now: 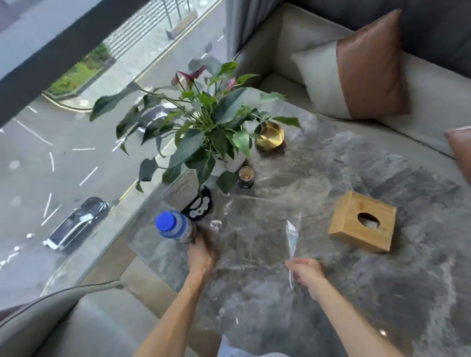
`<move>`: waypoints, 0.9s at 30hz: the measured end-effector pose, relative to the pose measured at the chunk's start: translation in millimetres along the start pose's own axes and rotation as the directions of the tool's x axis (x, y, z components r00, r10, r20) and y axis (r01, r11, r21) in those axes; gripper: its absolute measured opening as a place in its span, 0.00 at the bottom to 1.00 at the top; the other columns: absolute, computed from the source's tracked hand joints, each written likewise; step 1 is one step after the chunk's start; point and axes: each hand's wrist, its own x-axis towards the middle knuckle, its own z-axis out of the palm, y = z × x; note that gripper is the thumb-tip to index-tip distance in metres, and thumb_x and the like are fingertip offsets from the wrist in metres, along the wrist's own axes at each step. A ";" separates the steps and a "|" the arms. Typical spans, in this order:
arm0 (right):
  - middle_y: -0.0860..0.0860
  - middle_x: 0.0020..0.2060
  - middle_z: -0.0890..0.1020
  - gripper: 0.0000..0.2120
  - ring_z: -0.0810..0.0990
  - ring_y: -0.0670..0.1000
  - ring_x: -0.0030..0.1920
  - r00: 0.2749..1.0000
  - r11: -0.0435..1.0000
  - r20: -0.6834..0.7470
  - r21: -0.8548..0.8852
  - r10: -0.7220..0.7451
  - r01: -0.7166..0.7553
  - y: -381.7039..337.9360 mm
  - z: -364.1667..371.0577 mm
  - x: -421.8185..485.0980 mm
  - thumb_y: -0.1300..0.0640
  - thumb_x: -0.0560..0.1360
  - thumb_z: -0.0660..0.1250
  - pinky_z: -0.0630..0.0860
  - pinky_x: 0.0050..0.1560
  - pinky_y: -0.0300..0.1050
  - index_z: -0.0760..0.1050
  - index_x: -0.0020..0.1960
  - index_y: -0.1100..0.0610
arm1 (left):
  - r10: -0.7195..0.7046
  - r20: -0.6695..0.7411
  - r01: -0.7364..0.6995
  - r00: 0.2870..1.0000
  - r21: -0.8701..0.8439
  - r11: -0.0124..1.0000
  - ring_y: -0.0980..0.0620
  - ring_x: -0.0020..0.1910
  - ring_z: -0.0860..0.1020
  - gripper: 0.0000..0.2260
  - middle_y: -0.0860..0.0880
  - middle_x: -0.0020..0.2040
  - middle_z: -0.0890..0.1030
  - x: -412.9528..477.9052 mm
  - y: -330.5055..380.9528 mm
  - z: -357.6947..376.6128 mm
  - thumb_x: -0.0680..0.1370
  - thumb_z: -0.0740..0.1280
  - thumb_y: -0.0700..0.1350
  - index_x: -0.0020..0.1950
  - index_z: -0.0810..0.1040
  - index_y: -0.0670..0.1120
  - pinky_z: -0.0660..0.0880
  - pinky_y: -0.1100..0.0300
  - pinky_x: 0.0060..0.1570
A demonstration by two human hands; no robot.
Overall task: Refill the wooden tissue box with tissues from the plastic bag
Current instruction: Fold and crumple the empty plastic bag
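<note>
Wooden tissue box (362, 221): tissue inside. R hand (306, 271) pinches plastic bag (292, 237); L hand (200, 256) grips bottle (176, 226).

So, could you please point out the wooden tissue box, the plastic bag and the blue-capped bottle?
wooden tissue box (354, 219): head view, on its top face beside the oval opening.
plastic bag (293, 237): head view, on its raised clear edge.
blue-capped bottle (165, 221): head view, on the cap.

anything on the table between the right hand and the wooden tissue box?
Nothing visible. The right hand pinches the clear plastic bag, and the marble table between it and the wooden tissue box shows bare. The bottle by the left hand, the plant and the gold bowl sit off that line.
</note>
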 end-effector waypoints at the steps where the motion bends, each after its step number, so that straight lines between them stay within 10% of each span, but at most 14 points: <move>1: 0.56 0.40 0.79 0.11 0.75 0.51 0.36 1.000 1.000 0.019 0.001 0.007 -0.007 -2.0 0.4 -0.4 0.67 0.74 0.71 0.70 0.38 0.40 0.77 0.55 0.62 | -0.027 0.006 0.028 1.000 -0.040 0.999 0.32 0.57 0.76 0.22 0.32 0.59 0.77 -0.9 -0.2 0.5 0.75 0.65 0.47 0.65 0.70 0.38 0.75 0.43 0.55; 5: 0.56 0.40 0.78 0.10 0.76 0.53 0.40 0.998 0.998 0.022 0.007 -0.063 0.063 -7.7 -5.2 -2.0 0.64 0.79 0.66 0.71 0.41 0.44 0.75 0.59 0.64 | -0.101 0.199 0.163 0.975 -0.327 0.931 0.42 0.54 0.79 0.19 0.38 0.57 0.80 -0.2 -8.2 -5.7 0.76 0.68 0.35 0.66 0.71 0.35 0.76 0.47 0.55; 11: 0.55 0.43 0.85 0.10 0.84 0.47 0.36 0.942 0.934 0.090 0.190 -0.322 0.301 -19.7 -69.4 -27.2 0.65 0.79 0.66 0.77 0.34 0.35 0.74 0.60 0.64 | 0.090 0.414 0.149 0.906 -0.510 0.847 0.54 0.32 0.78 0.05 0.48 0.36 0.80 -42.5 -5.4 -26.3 0.76 0.70 0.41 0.47 0.75 0.43 0.75 0.63 0.29; 16: 0.59 0.54 0.84 0.18 0.82 0.50 0.43 0.804 0.874 0.381 0.019 -0.456 0.486 -25.5 -129.1 -71.7 0.68 0.78 0.65 0.76 0.39 0.37 0.73 0.67 0.59 | 0.288 0.258 -0.022 0.922 -0.708 0.706 0.48 0.41 0.84 0.02 0.46 0.40 0.80 -106.9 28.0 -40.2 0.80 0.64 0.42 0.48 0.72 0.45 0.79 0.59 0.35; 21: 0.53 0.46 0.86 0.17 0.79 0.48 0.40 0.684 0.763 0.372 0.125 -0.628 0.634 -59.7 -171.6 -142.7 0.69 0.79 0.62 0.74 0.44 0.39 0.75 0.66 0.62 | 0.452 0.189 -0.247 0.872 -0.627 0.739 0.48 0.49 0.82 0.16 0.44 0.55 0.83 -192.1 70.8 -68.1 0.78 0.67 0.46 0.63 0.67 0.54 0.78 0.57 0.38; 27: 0.51 0.46 0.85 0.17 0.80 0.44 0.34 0.405 0.554 0.496 0.197 -0.768 0.809 -143.4 -209.8 -267.2 0.66 0.77 0.67 0.78 0.35 0.37 0.76 0.65 0.60 | 0.547 -0.007 -0.395 0.837 -0.700 0.595 0.36 0.48 0.83 0.14 0.38 0.51 0.84 -278.1 149.2 -159.5 0.77 0.67 0.43 0.60 0.70 0.40 0.82 0.44 0.45</move>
